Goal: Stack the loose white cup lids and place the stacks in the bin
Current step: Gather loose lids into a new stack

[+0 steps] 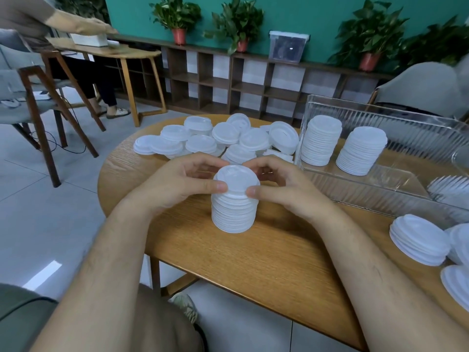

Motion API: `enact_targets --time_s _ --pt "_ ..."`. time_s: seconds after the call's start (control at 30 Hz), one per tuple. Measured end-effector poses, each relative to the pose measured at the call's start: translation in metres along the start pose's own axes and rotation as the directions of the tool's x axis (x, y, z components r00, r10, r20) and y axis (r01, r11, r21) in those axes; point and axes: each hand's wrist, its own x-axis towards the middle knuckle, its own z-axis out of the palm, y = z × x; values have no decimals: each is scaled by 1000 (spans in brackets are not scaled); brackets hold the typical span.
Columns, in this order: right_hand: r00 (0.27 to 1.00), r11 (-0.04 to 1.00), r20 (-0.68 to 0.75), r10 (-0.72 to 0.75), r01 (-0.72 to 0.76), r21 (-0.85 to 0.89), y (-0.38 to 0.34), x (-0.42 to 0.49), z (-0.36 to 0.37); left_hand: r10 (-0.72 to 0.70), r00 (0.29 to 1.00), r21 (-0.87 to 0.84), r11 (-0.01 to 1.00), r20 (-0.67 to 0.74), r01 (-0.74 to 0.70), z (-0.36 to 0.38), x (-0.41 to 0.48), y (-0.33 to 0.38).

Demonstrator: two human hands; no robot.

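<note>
Nothing legible in view: no text, brand or number. The top of the lid stack on the bench has raised moulding, too blurred to read as characters. The clear storage box on the shelf has a small pale patch on its front, too small to tell if it's a label.
</note>
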Motion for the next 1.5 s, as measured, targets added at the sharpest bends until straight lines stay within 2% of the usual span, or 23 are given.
enact_targets --time_s 0.3,0.37,0.43,0.5,0.57,0.63,0.8,1.0,1.1,1.33,1.5 --pt "997 997 70 35 -30 -73 1 1 -2 0 996 17 1000 88 -2 -7 5 -12" --pt "999 1000 44 22 -22 -11 1 1 -2 2 997 -19 1000 76 0 -6 5 -12" --pt "997 995 -72 40 -33 99 0 1 1 8 1000 -74 997 8 -7 -4 8 -9" --pt "971 991 -224 84 -57 122 1 4 5 9 991 -77 997 -130 -20 1 17 -6" --pt "935 988 -324 141 -113 106 8 11 11 -34 959 4 999 -281 37 7 34 -5" --pt "912 979 -358 202 -178 100 15 21 17 -53 941 159 981 -335 112 11 56 -8" --pt "909 943 -332 254 -309 -125 31 46 22 -85 963 312 936 -255 165 18 90 -24" --pt "914 937 -310 262 -318 -144 39 57 23 -66 984 392 911 -164 127 17 99 -38" --pt "912 941 -331 243 -304 -147 40 55 21 -70 971 375 914 -231 155 18 101 -38" --pt "913 958 -372 169 -241 -157 36 40 20 -67 916 202 967 -396 158 21 92 -31" --pt "907 978 -413 80 -152 -144 29 32 16 -72 899 97 987 -431 125 20 79 -25"
